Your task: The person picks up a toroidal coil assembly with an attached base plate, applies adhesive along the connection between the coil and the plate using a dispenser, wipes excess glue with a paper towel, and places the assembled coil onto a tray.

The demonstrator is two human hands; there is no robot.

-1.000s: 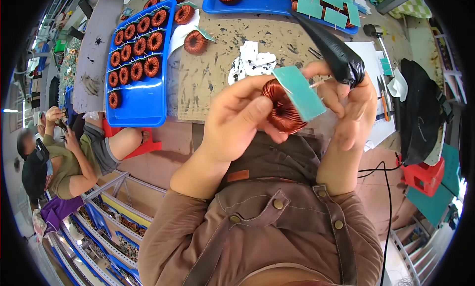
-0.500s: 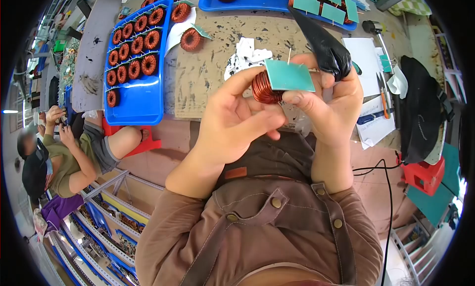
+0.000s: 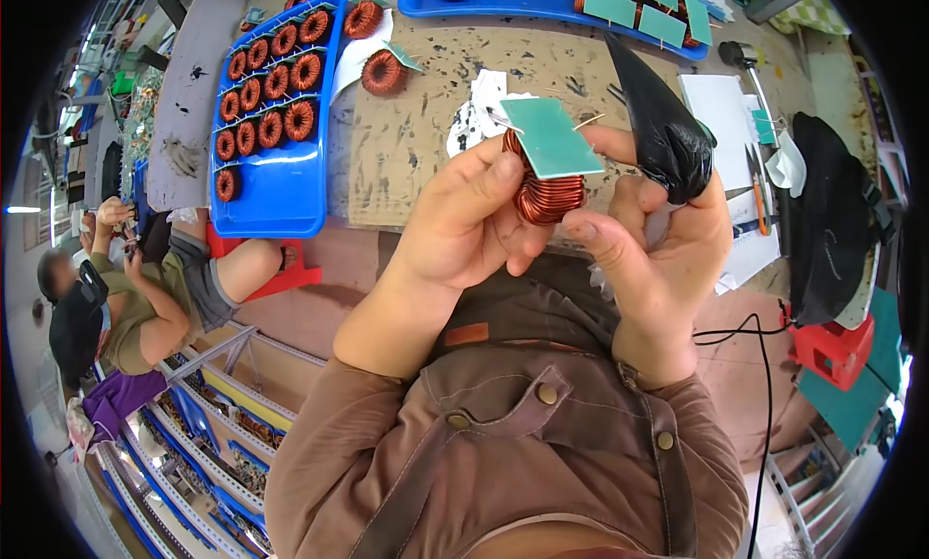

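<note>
My left hand [image 3: 474, 211] grips a copper-wound toroidal coil [image 3: 550, 199] between thumb and fingers, above my lap at the table's near edge. A flat green board [image 3: 552, 138] sits on the coil, tilted, with thin wire leads sticking out at its sides. My right hand [image 3: 668, 240] is just right of the coil, its thumb tip near the windings and its index finger by the board's right edge. Tucked among its fingers is a cone-shaped black plastic bag [image 3: 668, 123], narrow tip pointing up and away. The finger pads behind the coil are hidden.
A blue tray [image 3: 276, 211] with rows of coils lies at the left. Another blue tray [image 3: 503, 7] holds coils and green boards at the back. A loose coil [image 3: 383, 72] and a stained white cloth [image 3: 474, 114] lie between. Orange-handled scissors [image 3: 762, 206] rest on papers. A co-worker [image 3: 135, 298] sits at left.
The coil has turned, so its board now slants and more windings face me. My right thumb has come off the board and that hand has moved right with the black bag.
</note>
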